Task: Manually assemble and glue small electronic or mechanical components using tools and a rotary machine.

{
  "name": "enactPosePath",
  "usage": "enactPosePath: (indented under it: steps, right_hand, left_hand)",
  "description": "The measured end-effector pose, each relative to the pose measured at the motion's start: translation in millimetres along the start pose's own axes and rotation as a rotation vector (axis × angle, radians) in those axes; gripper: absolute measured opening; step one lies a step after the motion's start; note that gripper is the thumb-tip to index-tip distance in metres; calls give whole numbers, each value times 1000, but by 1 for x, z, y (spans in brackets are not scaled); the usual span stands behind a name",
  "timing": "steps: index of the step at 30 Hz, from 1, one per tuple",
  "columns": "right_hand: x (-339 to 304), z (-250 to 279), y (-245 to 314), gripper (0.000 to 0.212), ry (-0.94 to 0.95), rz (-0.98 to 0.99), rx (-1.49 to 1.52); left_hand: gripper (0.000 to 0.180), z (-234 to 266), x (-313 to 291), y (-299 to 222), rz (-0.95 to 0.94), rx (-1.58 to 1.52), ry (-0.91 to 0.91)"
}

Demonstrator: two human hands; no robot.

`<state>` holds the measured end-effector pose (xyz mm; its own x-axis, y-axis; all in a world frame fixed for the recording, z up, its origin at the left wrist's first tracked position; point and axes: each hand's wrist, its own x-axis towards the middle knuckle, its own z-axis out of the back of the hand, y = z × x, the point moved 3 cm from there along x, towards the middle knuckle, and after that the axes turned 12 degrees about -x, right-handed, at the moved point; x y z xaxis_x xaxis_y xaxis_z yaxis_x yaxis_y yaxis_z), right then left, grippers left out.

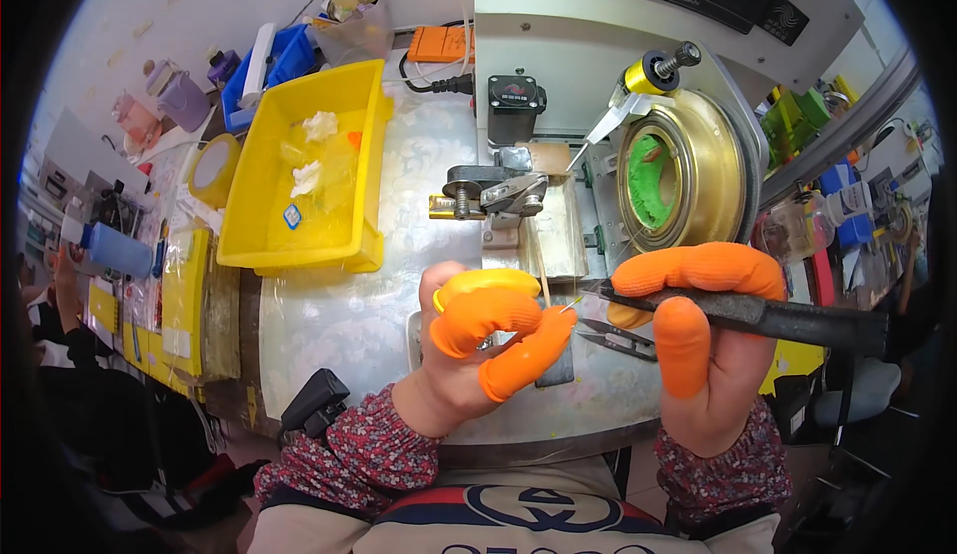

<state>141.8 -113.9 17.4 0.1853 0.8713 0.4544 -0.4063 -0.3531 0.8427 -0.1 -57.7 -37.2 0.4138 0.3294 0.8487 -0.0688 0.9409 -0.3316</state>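
My left hand (488, 340), wearing orange and yellow finger covers, is closed in front of the machine. Its thumb and fingertips are near a thin, pale, needle-like piece (570, 305), which it seems to pinch. My right hand (703, 340), also in orange finger covers, grips a long black tool (768, 318) with a flat handle. The tool's narrow tip points left, close to the thin piece; its exact kind is unclear. Below the tool, black thread snips (620, 341) lie on the table. Just beyond my left fingertips stands a thin wooden stick (543, 277).
A small clamp mechanism (495, 193) sits ahead of my hands, beside a brass-coloured wheel (713, 170) with a green lining. Above it is a yellow thread spool (653, 74). A yellow bin (344, 240) holding white scraps stands on the left, near a blue bin (289, 56).
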Motion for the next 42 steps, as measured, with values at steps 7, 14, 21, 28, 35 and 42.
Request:
enactPosePath:
  steps: [7, 14, 21, 28, 35, 42]
  right_hand:
    - [1, -1, -3, 25, 19, 61, -125]
    - [-1, -1, 0, 29, 114, 52, -162]
    - [-3, 0, 1, 29, 89, 61, -218]
    - [-3, 0, 4, 28, 129, 56, -213]
    - [-5, -2, 2, 23, 152, 50, -270]
    - [-10, 2, 0, 27, 85, 136, -381]
  left_hand:
    - [36, -5, -2, 1, 108, -135, -81]
    - [34, -5, -2, 3, 100, -187, -71]
    - [35, -8, -10, 7, 257, -326, -21]
    - [30, -10, -2, 6, 202, -325, 87]
    - [25, -9, 2, 2, 194, -396, 88]
    - [23, -11, 1, 3, 175, -429, 72]
